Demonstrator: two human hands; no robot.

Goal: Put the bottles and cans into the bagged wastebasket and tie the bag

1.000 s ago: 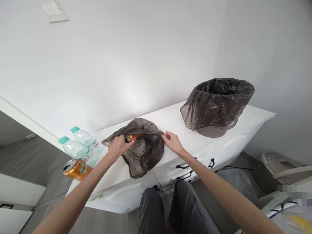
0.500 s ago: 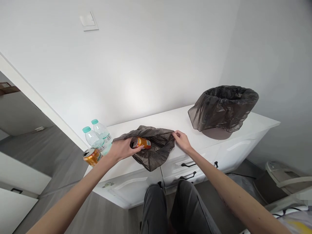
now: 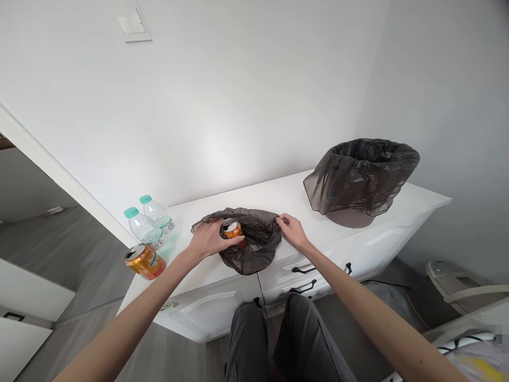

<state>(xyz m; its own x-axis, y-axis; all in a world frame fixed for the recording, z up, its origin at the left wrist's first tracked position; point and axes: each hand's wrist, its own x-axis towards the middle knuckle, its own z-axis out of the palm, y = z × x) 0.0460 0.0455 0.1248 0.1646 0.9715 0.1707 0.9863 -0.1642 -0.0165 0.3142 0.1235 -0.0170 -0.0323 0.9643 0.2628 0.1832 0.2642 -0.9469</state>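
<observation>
My left hand (image 3: pixel 212 237) grips an orange drink can (image 3: pixel 231 228), its top facing up, inside the mouth of a dark translucent garbage bag (image 3: pixel 254 260). Some of the left fingers are hidden behind the can and the plastic. The bag lies on a white cabinet top with its mouth spread. With its fingertips, my right hand (image 3: pixel 293 229) pinches the right edge of the bag. A second orange can (image 3: pixel 145 261) stands upright left of my left forearm. Behind it are two clear plastic bottles with mint caps, a nearer bottle (image 3: pixel 143 229) and a farther bottle (image 3: pixel 158 213).
A trash bin lined with a dark bag (image 3: pixel 360 180) stands at the right of the white cabinet (image 3: pixel 278 191). The wall rises right behind the cabinet. Black drawer handles (image 3: pixel 303 286) face my knees. A grey appliance (image 3: pixel 449 289) is on the lower right.
My left hand has moved the can deeper into the bag and tipped it from lying sideways to nearly upright. My right hand keeps its pinch on the bag edge. The view has shifted slightly.
</observation>
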